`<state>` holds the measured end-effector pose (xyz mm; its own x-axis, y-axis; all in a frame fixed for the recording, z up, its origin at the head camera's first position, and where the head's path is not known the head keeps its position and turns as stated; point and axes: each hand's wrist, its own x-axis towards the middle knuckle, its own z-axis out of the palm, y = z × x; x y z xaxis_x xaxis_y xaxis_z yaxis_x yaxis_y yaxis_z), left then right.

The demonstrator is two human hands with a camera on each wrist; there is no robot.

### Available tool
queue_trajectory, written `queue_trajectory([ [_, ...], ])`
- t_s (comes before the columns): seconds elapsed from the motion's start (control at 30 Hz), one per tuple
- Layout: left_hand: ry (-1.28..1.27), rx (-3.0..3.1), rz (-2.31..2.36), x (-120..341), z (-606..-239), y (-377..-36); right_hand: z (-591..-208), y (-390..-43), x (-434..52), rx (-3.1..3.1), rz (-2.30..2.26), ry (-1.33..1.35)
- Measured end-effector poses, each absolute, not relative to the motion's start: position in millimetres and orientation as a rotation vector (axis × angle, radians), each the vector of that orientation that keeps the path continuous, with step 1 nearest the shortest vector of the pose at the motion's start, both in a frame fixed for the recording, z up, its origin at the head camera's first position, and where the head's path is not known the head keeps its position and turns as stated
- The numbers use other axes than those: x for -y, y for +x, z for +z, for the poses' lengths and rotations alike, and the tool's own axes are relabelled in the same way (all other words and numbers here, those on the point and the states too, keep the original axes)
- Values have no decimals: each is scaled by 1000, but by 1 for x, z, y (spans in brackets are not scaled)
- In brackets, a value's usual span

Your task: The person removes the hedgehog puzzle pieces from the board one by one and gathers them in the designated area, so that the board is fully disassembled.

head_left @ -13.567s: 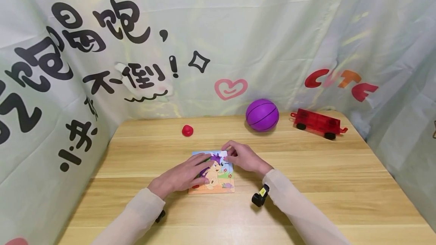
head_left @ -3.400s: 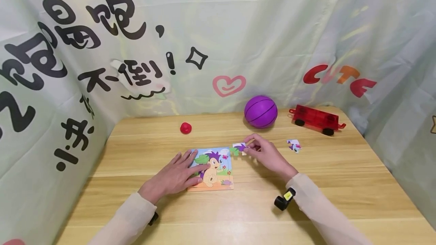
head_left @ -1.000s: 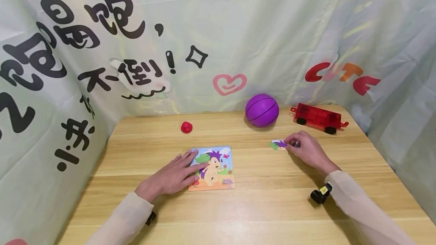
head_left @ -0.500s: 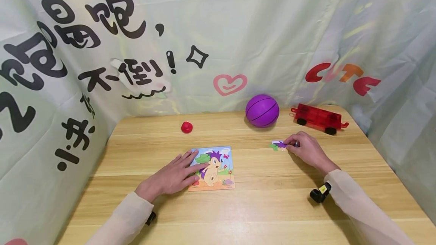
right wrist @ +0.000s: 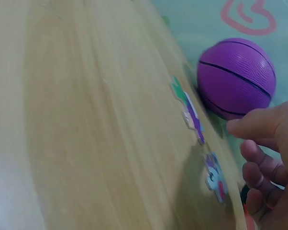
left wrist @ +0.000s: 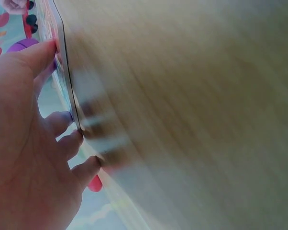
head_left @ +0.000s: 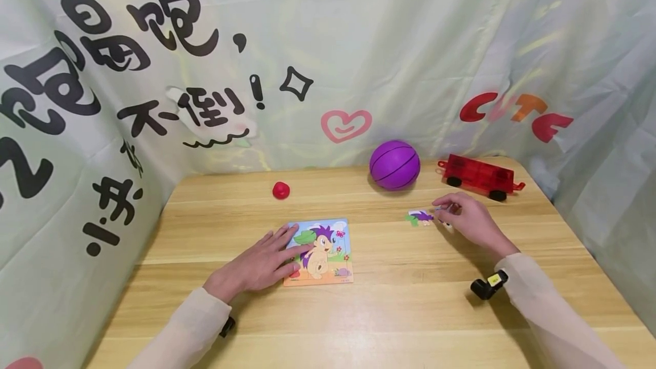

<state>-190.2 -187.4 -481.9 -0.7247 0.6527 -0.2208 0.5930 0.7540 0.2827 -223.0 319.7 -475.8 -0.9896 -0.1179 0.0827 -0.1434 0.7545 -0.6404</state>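
In the head view, a square hedgehog jigsaw puzzle [head_left: 320, 269] lies flat on the wooden table. My left hand [head_left: 258, 266] rests on its left side with fingers spread; the left wrist view shows the thumb [left wrist: 44, 55] at the board's edge. To the right lie two loose jigsaw pieces side by side: one green and purple [right wrist: 194, 115], the other with an eye and a red patch [right wrist: 213, 175]. Just above the second piece hovers my right hand [head_left: 471, 221], fingers loosely bent and apart from it. In the head view the hand partly covers that piece.
Behind the pieces sits a purple ball [head_left: 394, 165]. A red toy wagon [head_left: 479, 176] with black wheels stands at the back right. Behind the puzzle lies a small red object [head_left: 281, 190]. Printed cloth [head_left: 287, 27] hangs along the back and sides of the table.
The right hand carried the green and purple piece from beside the puzzle rightward to the other piece. It has since let go and lifted slightly. The left hand stays on the puzzle.
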Motion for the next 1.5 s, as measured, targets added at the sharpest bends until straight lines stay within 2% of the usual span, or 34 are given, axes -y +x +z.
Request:
queue_trajectory([
  [0.27,962,-2643,277,188,-482,-191,-473,-218,-327,2811,1206,145],
  [0.63,970,-2634,293,186,-481,-190,-485,-225,-318,2910,936,280],
  [1.3,971,-2640,289,186,-482,-191,-485,-226,-309,2927,908,280],
  [1.5,966,-2647,288,186,-481,-191,-475,-221,-290,2844,970,369],
])
